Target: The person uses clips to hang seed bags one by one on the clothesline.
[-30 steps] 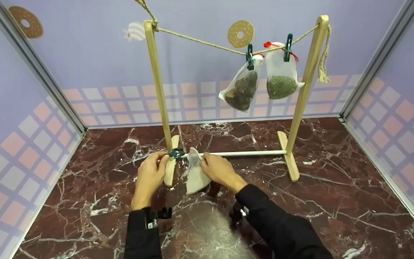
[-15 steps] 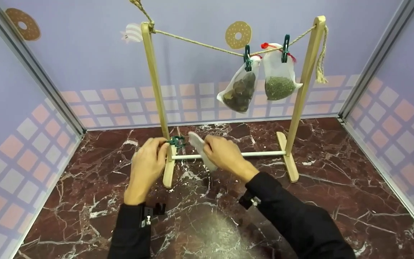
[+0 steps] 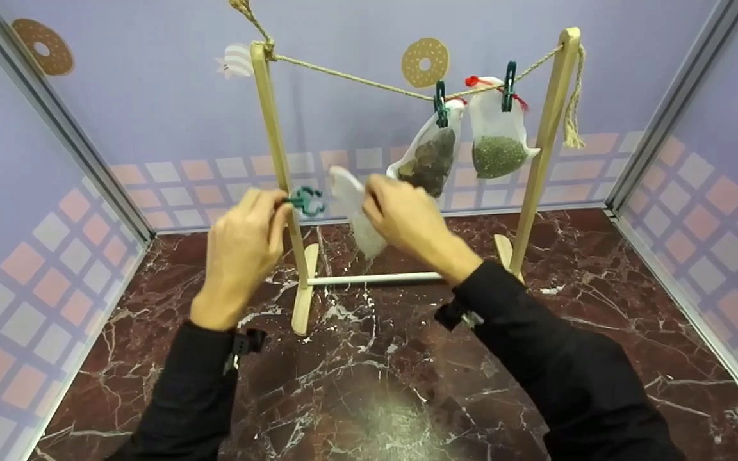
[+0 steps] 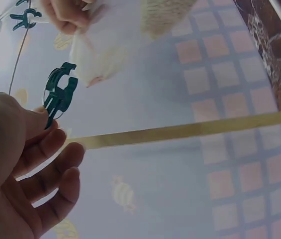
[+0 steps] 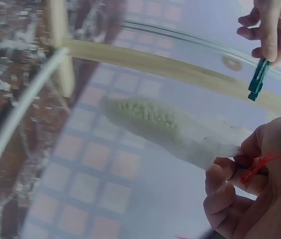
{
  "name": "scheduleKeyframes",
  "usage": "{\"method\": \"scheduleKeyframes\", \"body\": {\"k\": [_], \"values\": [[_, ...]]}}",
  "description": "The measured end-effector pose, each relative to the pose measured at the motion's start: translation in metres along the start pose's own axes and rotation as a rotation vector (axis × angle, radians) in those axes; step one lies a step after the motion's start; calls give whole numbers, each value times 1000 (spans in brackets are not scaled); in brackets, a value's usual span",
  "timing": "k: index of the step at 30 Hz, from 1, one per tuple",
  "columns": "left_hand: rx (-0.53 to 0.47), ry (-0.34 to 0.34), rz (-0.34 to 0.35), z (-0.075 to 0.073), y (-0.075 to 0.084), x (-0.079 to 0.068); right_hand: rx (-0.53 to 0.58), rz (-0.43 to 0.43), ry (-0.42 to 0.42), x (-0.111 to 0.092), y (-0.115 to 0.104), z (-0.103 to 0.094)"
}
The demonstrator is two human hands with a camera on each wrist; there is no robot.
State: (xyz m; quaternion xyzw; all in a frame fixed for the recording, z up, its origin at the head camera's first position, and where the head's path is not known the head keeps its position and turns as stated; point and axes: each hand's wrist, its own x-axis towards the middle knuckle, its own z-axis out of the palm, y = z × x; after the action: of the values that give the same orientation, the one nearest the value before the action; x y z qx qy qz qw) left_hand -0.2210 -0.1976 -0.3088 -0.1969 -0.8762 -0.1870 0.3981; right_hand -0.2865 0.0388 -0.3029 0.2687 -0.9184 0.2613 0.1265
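Note:
My left hand (image 3: pixel 244 240) pinches a dark green spring clip (image 3: pixel 306 200) by its handle end, its curved jaws pointing right. In the left wrist view the clip (image 4: pixel 60 89) shows between thumb and index finger. My right hand (image 3: pixel 410 218) pinches the top corner of a white mesh bag (image 3: pixel 353 211), raised above the white crossbar. Pale grains (image 5: pixel 145 114) fill the bag's lower end in the right wrist view, and a red drawstring (image 5: pixel 257 167) comes out by the fingers. Bag and clip are apart, both below the sagging rope (image 3: pixel 356 79).
A wooden frame with a left post (image 3: pixel 273 128) and right post (image 3: pixel 545 147) carries the rope. Two filled mesh bags hang clipped at its right: dark pieces (image 3: pixel 430 160) and green bits (image 3: pixel 500 157). The white crossbar (image 3: pixel 375 279) runs low over the marbled tabletop (image 3: pixel 343 384).
Both hands have risen from near the crossbar, the left carrying the clip and the right lifting the grain bag off the tabletop. The hanging bags look unmoved.

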Motion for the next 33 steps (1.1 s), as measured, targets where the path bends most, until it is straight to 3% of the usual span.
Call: {"method": "scheduleKeyframes", "body": {"k": [7, 15, 24, 28, 33], "values": [[66, 78, 99, -16, 9, 32, -89, -75, 143, 13, -12, -32], [126, 98, 156, -32, 19, 59, -200, -173, 315, 27, -21, -46], [223, 140, 213, -56, 26, 94, -264, -146, 340, 43, -26, -59], [268, 180, 254, -59, 28, 108, -249, -111, 345, 46, -26, -64], [321, 172, 305, -60, 31, 120, -241, -114, 373, 48, -27, -65]]}}
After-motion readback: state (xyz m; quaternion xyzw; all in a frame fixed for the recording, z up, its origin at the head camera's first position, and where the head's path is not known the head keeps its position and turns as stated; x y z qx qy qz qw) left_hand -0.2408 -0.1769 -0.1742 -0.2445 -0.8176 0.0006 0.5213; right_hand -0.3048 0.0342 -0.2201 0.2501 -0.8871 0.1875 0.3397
